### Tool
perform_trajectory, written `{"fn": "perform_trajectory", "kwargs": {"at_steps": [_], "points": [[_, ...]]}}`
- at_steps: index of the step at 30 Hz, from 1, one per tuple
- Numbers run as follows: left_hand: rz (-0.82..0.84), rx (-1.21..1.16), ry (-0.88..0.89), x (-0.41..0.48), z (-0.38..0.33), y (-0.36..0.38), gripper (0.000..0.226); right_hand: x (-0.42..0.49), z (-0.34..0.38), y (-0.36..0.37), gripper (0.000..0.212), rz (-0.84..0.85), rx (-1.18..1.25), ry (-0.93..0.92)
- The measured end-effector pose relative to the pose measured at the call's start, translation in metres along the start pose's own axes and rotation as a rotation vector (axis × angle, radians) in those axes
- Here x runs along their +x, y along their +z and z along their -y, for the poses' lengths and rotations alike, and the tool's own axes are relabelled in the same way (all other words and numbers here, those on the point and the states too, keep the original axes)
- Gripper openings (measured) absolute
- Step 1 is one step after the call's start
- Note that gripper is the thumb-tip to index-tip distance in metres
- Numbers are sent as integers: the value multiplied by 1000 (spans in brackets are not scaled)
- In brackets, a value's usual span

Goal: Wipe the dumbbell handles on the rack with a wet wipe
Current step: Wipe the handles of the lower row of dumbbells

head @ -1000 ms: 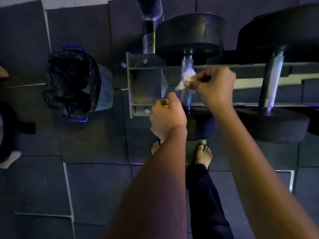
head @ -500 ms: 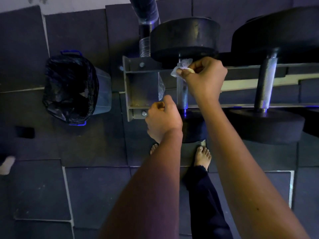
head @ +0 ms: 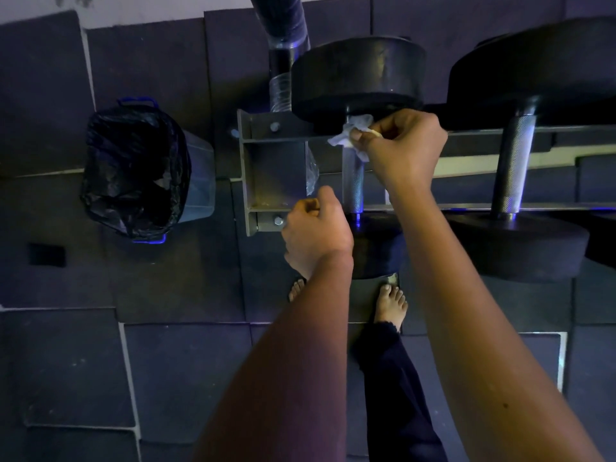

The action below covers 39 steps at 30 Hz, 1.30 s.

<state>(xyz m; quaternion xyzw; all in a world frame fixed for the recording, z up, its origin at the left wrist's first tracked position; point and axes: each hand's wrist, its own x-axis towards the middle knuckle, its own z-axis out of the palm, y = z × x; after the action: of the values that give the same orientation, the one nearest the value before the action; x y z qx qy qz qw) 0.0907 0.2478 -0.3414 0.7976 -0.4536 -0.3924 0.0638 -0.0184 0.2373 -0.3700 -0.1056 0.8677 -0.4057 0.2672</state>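
On the rack (head: 247, 175), right hand (head: 406, 148) pinches crumpled wipe (head: 346, 135) to knurled handle (head: 353, 185); left hand (head: 316, 235) curled, hold unclear.

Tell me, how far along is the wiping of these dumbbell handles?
Done: nothing I can confirm; no handle looks visibly cleaned. In hand: the right hand pinches the wet wipe against the far end of the left dumbbell handle, while the left hand is curled by the rack. Left: the right dumbbell handle, which no wipe touches.

The metal rack (head: 271, 168) bears the left dumbbell (head: 358, 73) and the right dumbbell (head: 515, 168) across its rails, plus seemingly some clear plastic (head: 312, 175).
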Motion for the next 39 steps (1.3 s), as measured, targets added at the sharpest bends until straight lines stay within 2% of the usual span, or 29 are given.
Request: {"fn": "perform_trajectory", "kwargs": {"at_steps": [8, 11, 16, 19, 22, 27, 32, 36, 39], "points": [[6, -10, 10, -1, 0, 1, 34, -6, -1, -2, 30, 74, -61, -13], [7, -1, 3, -1, 0, 0, 33, -15, -3, -7, 30, 94, -152, -23], [2, 28, -23, 1, -1, 0, 30, -46, -16, -23, 19, 300, -423, -34], [-2, 27, -27, 2, -1, 1, 31, -56, -21, -23, 11, 323, -470, -83], [-1, 26, -28, 2, -1, 1, 32, -47, -17, -20, 6, 338, -469, -43], [1, 23, -13, 3, 1, 2, 32, -44, -23, -32, 14, 368, -333, -39], [-8, 19, -16, 3, 2, 3, 32, -43, -27, -32, 16, 390, -329, -83], [-4, 17, -4, 3, 2, 2, 31, -46, -25, -26, 9, 280, -227, -98], [-24, 16, -16, 3, 2, 3, 31, -31, -11, -17, 16, 157, -155, -108]]}}
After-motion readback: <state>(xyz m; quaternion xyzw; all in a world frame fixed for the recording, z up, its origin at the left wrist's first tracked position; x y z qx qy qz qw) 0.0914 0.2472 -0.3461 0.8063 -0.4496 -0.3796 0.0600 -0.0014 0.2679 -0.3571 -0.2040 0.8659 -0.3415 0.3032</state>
